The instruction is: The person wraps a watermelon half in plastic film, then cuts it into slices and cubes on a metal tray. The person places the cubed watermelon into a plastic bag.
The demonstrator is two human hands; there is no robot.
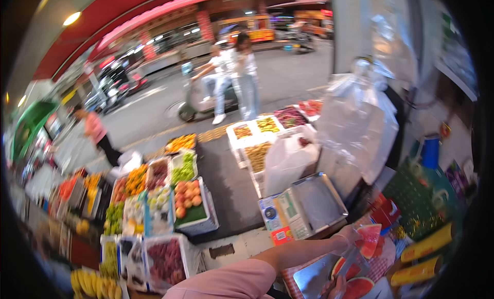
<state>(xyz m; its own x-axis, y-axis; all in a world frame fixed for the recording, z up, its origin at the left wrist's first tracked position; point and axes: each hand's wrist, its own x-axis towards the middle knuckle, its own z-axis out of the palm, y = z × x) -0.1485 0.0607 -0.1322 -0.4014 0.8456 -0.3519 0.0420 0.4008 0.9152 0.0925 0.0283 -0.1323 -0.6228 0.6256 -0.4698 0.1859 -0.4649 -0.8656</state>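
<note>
Reaching in from the bottom, my left arm in a pink sleeve ends at my left hand [346, 236], which appears to wear a clear plastic glove. It is at a red watermelon slice [369, 237] and seems to hold it; the fingers are partly hidden. Lower down, my right hand [337, 287] grips a knife [349, 257], its blade pointing up towards the left hand. Beside the blade lie a cut watermelon piece [340, 266] and another watermelon piece [359, 287]. Under them are a shiny tray [312, 277] and a red-checked cloth [380, 266].
A weighing scale [318, 200] stands ahead of my left hand, near hanging plastic bags [347, 117]. Crates of peaches [188, 198] and grapes [166, 260] are left, with bananas [92, 285] below. Yellow boxes [417, 274] lie right. People and a scooter [189, 102] are on the street.
</note>
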